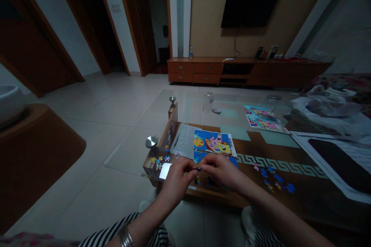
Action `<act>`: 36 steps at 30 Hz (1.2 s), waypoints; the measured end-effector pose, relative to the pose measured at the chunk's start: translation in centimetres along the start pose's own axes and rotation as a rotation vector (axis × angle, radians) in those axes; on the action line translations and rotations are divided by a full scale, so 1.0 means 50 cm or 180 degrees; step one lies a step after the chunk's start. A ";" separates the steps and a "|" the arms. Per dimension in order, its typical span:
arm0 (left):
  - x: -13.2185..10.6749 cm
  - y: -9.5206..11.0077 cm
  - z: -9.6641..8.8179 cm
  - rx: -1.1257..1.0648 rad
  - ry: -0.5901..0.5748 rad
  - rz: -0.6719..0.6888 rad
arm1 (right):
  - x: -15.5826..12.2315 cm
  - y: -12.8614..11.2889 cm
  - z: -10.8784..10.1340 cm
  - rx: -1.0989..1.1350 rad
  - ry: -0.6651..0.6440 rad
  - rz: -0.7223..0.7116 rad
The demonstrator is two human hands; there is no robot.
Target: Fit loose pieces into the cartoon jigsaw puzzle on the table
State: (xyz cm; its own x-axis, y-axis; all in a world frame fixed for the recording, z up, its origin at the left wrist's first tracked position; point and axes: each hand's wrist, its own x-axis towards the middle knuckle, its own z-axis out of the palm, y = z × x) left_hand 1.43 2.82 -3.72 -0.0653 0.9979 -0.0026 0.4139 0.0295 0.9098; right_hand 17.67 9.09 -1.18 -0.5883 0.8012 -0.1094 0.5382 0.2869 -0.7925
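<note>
Blue cardboard jigsaw piece (197, 169), its long axis apparently running side to side, was pinched between the meeting fingertips of the left hand (176, 182) and right hand (222, 172), at the near edge of the colourful cartoon puzzle picture (213, 147); loose blue pieces (278, 178) lay right of it.

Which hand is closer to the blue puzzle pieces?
Right. The right hand is just left of the blue puzzle pieces; the left hand is farther left.
</note>
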 end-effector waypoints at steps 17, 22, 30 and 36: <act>-0.006 0.010 -0.002 -0.0053 -0.0099 0.0041 | 0.005 -0.003 0.002 0.0341 0.0181 -0.0228; -0.006 0.010 -0.003 0.0083 -0.0132 0.0152 | 0.005 -0.004 0.001 0.0391 0.0152 -0.0228; -0.010 0.017 -0.009 0.0115 -0.0341 0.0344 | 0.001 -0.008 -0.003 0.0371 0.0173 -0.0222; -0.013 0.018 -0.007 0.0210 -0.0300 0.0470 | 0.001 -0.005 0.000 0.0181 0.0209 -0.0381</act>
State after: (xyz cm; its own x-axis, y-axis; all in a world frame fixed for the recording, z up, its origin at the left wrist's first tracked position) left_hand 1.54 2.18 -2.74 0.0846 0.9926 0.0873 0.4715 -0.1171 0.8740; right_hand 17.54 9.07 -1.00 -0.6045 0.7962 0.0260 0.4303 0.3538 -0.8305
